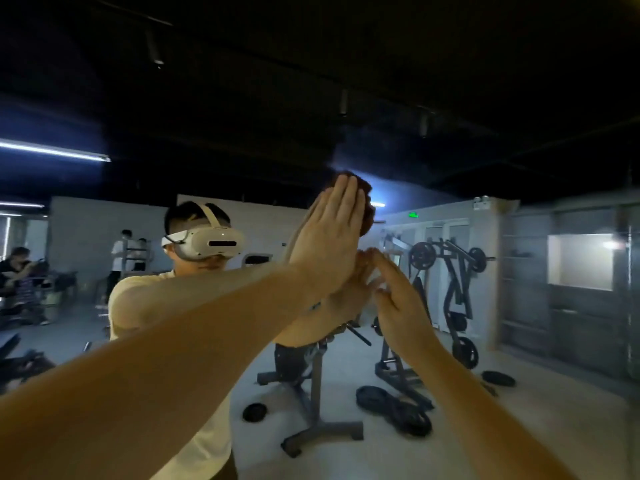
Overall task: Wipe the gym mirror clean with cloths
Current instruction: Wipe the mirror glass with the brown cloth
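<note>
Left hand [329,237]: it lay flat at the centre of the frame with fingers straight and together, gripping nothing, the palm pressing a cloth to the glass.
Right hand [398,299]: just below and right of the left hand, it was also flat with straight fingers on the glass. I could not tell whether a second cloth sat under it.
Cloth [367,209]: dark brown, it was bunched under my left palm and showed past the fingertips, above centre.
Handling: I judged it soft, light and limp, likely to slide on glass. It is best held under a spread palm, or pinched by a bunched edge.
Mirror [485,445]: it filled the frame, hard and smooth. I judged it breakable, so steady pressure suited it.
In the glass: my headset [214,240] showed left of centre, a bench [311,393] below it, and weight plates [394,407] on the floor.
</note>
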A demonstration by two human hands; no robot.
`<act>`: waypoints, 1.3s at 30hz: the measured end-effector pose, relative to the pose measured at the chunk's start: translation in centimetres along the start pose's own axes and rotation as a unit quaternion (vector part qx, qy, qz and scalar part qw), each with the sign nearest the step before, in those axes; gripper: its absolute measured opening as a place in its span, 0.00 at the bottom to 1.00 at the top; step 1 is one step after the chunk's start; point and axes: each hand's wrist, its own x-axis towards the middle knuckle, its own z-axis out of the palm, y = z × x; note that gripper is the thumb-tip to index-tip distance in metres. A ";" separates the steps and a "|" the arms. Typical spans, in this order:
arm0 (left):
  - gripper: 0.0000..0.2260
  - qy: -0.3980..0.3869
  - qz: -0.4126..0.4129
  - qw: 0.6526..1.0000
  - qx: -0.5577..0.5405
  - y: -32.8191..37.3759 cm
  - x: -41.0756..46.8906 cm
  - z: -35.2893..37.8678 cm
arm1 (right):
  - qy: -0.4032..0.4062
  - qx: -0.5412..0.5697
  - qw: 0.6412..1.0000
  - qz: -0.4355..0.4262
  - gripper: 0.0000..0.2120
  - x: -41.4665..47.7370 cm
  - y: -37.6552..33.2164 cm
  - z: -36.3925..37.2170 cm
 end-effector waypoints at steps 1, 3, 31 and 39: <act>0.31 -0.018 0.035 0.999 0.010 1.6 -0.4 0.2 | 0.021 0.014 1.000 0.009 0.24 -0.1 0.1 -0.6; 0.30 -0.048 0.104 0.993 0.011 4.1 -1.6 0.3 | 0.063 -0.022 0.998 0.009 0.21 -0.1 1.0 -1.7; 0.27 -0.083 0.198 0.977 -0.003 0.1 -10.7 -0.4 | -0.074 -0.195 0.978 0.011 0.34 -7.4 4.4 0.9; 0.29 -0.044 0.095 0.994 -0.021 -8.3 -20.1 -1.4 | -0.064 -0.172 0.982 0.036 0.35 -9.7 4.1 3.2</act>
